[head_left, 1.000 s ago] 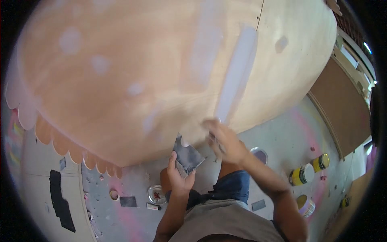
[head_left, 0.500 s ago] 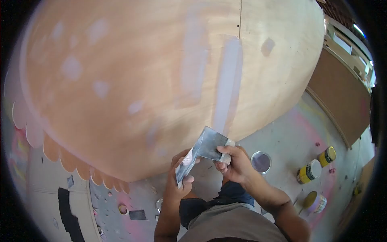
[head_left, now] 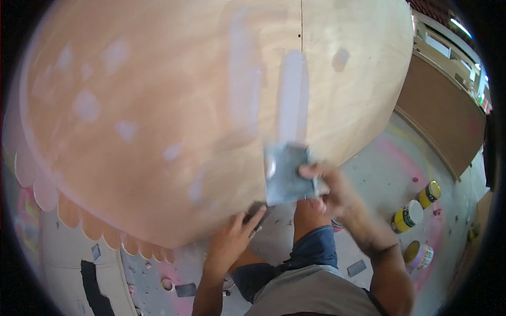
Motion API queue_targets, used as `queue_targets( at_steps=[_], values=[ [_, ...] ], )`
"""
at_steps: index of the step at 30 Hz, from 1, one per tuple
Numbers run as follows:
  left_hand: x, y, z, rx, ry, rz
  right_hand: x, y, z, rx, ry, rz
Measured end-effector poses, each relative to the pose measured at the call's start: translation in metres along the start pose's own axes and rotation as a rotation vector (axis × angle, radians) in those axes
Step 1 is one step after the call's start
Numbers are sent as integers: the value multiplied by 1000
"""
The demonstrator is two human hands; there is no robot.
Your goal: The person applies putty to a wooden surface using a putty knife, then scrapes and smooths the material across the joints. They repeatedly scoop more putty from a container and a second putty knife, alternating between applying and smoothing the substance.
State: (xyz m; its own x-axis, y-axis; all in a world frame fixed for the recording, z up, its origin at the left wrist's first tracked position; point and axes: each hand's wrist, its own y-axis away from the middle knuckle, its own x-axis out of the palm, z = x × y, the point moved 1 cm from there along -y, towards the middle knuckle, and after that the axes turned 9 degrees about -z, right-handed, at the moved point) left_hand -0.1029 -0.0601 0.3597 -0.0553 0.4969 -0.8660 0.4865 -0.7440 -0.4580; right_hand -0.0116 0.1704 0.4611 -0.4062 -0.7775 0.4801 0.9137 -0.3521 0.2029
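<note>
A large curved wooden panel fills the upper view, with pale lilac filler strips and patches on it. My right hand grips a wide metal scraper by its handle edge, thumb on top; the blade lies over the lower end of the right filler strip, and hand and blade are blurred. Lower left, my left hand is closed around a dark flat blade, fingers over it, close to the panel's lower edge.
Several tins stand on the floor at the right, among them a yellow tin and a white-lidded tin. A brown board leans behind. A tape roll and a dark sheet lie lower left.
The two scrapers, which were together in my hands, are now apart. The right one has moved up to the panel's filler strip; the left hand has moved slightly right. The view has shifted a little.
</note>
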Motion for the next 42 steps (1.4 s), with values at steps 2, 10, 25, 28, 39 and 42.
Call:
queue_targets(
  at_steps=[2, 10, 25, 28, 39, 42],
  values=[
    [19, 8, -6, -143, 211, 316, 9, -20, 54, -448, 178, 61],
    [51, 30, -9, -251, 731, -100, 84, -76, 205, -1179, 1167, -437],
    [148, 74, 29, -642, 343, -74, 162, -115, 137, -1727, 1474, -508],
    [153, 76, 26, -723, 329, -102, 149, -108, 117, -1686, 1580, -369],
    [135, 75, 7, -956, 806, -264, 57, -100, 187, -1308, 1213, -670],
    [130, 67, 11, -980, 1100, -328, 72, -113, 189, -1365, 1214, -733]
  ],
)
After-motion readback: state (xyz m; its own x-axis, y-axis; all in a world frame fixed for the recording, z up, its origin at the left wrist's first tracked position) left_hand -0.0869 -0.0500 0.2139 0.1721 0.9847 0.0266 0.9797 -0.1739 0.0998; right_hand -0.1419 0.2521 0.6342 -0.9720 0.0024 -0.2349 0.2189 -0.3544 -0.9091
